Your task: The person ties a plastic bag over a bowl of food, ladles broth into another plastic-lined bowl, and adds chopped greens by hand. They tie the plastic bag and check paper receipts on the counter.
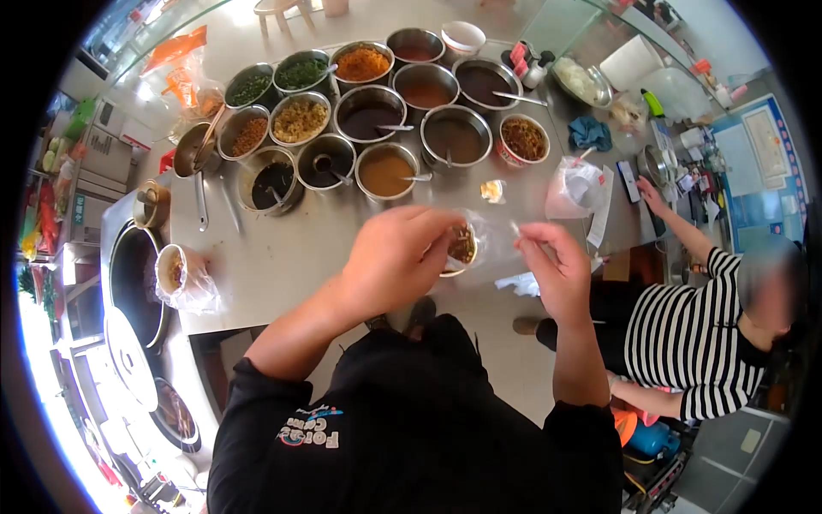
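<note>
A paper cup of dark food (463,246) stands at the near edge of the steel counter, partly hidden behind my left hand. A clear plastic bag (491,242) is around it and stretches to the right. My left hand (396,255) is closed at the cup's left side, its fingertips on the bag near the rim. With thumb and forefinger, my right hand (555,264) pinches the bag's right edge, apart from the cup. Just beyond lies a small crumpled yellow and white packet (492,191).
Several steel pots of sauces and toppings (371,113) fill the far counter. A bagged cup (178,272) stands at left, a bagged pink container (575,186) and noodle bowl (524,140) at right. A co-worker in a striped shirt (685,334) reaches toward a phone (629,182).
</note>
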The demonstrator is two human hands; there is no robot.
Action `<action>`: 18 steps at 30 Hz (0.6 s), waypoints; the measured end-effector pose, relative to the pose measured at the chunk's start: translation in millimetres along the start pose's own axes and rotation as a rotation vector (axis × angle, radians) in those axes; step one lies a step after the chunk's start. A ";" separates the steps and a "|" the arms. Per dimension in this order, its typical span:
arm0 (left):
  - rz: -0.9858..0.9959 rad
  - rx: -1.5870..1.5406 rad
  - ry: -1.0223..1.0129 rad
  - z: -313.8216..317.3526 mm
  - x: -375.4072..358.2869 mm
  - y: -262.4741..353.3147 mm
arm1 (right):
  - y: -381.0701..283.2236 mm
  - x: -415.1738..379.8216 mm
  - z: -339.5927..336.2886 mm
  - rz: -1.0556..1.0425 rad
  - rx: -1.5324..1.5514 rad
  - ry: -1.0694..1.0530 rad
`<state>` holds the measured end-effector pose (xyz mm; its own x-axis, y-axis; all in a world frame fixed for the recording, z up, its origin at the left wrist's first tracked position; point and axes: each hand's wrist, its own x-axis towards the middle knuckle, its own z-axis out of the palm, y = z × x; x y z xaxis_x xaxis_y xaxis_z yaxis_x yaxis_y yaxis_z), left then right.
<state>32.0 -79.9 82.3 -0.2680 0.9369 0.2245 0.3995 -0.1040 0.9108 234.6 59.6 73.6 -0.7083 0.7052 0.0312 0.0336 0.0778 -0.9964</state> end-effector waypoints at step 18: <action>-0.401 -0.401 0.110 74.8 -24.6 -127.6 | 14.2 27.7 -58.6 -0.515 -0.473 -0.262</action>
<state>53.3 -64.8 -65.4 -0.4282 0.8911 -0.1502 -0.1098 0.1137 0.9874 256.8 121.5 64.9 -0.8591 0.3110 0.4065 -0.0904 0.6895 -0.7187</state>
